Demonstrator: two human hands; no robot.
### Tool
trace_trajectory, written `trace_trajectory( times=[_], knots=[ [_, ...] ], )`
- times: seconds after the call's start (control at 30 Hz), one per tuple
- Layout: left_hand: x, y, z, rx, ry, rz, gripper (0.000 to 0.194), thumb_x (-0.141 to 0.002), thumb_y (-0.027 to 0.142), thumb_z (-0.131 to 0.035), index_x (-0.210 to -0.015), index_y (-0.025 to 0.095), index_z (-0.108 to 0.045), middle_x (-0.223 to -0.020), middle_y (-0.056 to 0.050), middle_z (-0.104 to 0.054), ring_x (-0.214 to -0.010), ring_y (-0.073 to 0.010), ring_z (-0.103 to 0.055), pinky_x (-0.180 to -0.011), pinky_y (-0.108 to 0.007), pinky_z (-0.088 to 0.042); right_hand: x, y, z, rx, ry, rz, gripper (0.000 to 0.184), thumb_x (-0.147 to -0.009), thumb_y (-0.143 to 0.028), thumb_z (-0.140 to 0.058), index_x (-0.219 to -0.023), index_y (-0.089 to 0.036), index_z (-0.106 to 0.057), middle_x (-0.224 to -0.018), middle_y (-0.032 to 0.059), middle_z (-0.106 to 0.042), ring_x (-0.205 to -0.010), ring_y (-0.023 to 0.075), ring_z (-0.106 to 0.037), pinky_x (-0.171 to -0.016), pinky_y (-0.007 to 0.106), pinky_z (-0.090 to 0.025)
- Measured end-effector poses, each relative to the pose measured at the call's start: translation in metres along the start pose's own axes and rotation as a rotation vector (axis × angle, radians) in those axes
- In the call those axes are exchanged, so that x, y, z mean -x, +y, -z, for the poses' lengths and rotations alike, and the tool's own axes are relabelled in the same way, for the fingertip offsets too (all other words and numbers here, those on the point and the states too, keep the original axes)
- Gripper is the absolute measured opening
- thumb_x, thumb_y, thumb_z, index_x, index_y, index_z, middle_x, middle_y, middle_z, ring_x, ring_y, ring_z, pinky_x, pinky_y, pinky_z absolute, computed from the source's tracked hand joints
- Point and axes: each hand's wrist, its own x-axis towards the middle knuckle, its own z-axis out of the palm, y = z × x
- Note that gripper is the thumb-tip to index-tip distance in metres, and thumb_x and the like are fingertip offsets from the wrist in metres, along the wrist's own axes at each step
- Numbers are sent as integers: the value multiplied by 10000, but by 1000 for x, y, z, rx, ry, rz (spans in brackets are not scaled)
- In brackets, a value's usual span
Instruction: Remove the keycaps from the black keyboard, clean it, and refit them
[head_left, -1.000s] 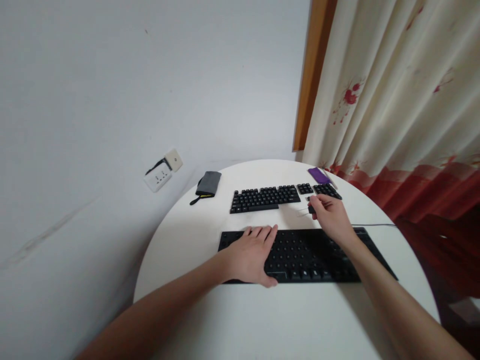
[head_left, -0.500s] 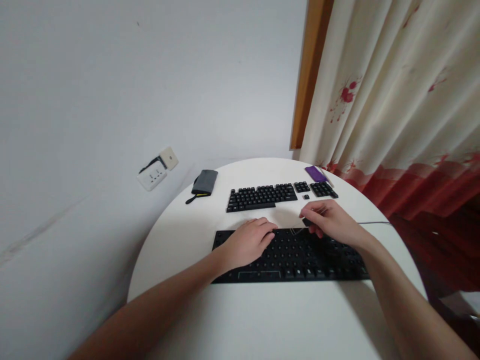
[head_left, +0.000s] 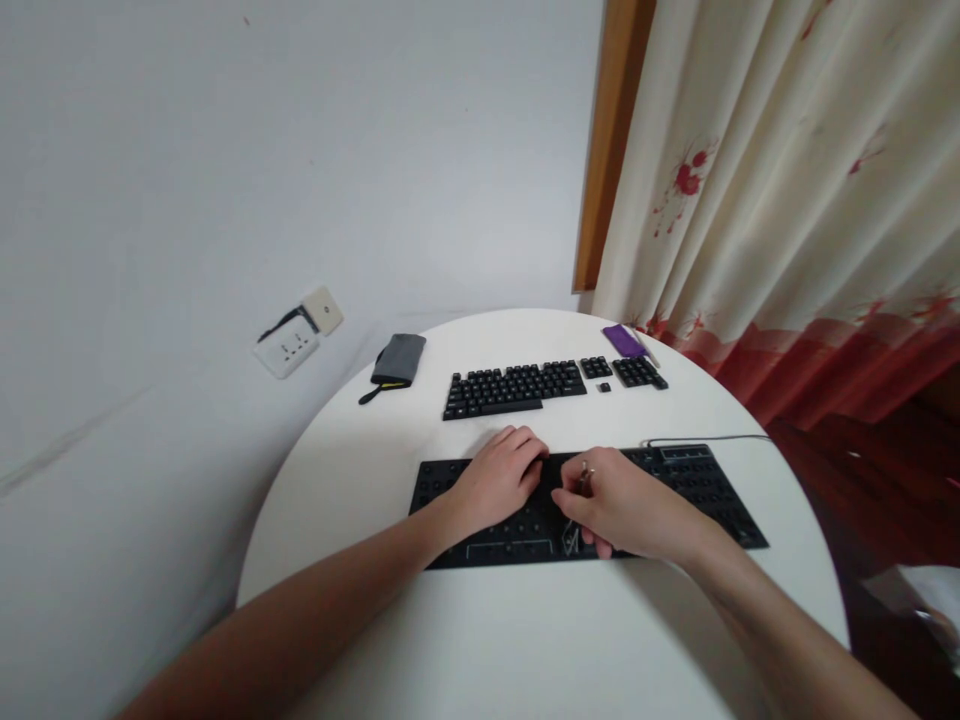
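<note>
A black keyboard base with its keycaps off lies across the white round table. Across its left half rests my left hand, fingers loosely bent and fingertips near the base's far edge; nothing shows in its grasp. My right hand is closed over the middle of the base, beside the left. It pinches a wire keycap puller, whose thin metal loops stick out below the fingers; its handle is mostly hidden. Beyond the base, black keycaps sit in rows in keyboard layout, with a single loose keycap near the arrow-side blocks.
A grey pouch with a strap lies at the table's far left. A purple cloth item is at the far right, next to a pale stick. The keyboard cable runs off to the right. Wall and curtain stand behind the table.
My right hand has moved left and toward me with the keycap puller, from the base's far edge to its middle. My left hand stays on the base, its fingers slightly more bent.
</note>
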Motion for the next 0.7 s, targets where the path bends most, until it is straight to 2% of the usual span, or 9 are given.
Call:
trace_trajectory(
  times=[0.23,0.5,0.7],
  knots=[
    [0,-1,-1,-4,-5,-8,145,-917,145,-502,-1003,214,-596,-1018,-52,-591,-999,-229,-540,-910,-392,-459,2,2,2,-48,-41,-84,244,-852,-333,-581,-667,-195,-502,-510,9,-627,-390,131,-594,-331,179,-363],
    [0,1,1,-7,-9,-8,129,-910,146,-513,-986,210,-596,-1006,-49,-589,-995,-226,-539,-909,-391,-461,0,2,0,-46,-9,-89,249,-846,-338,-598,-668,-195,-497,-535,11,-636,-419,147,-619,-353,194,-407],
    [0,0,0,15,2,-2,153,-902,132,-513,-993,220,-600,-1016,-48,-594,-1007,-228,-544,-912,-394,-465,2,-3,-10,92,-39,40,260,-851,-300,-582,-628,-194,-502,-540,-1,-611,-432,138,-611,-423,213,-378]
  ],
)
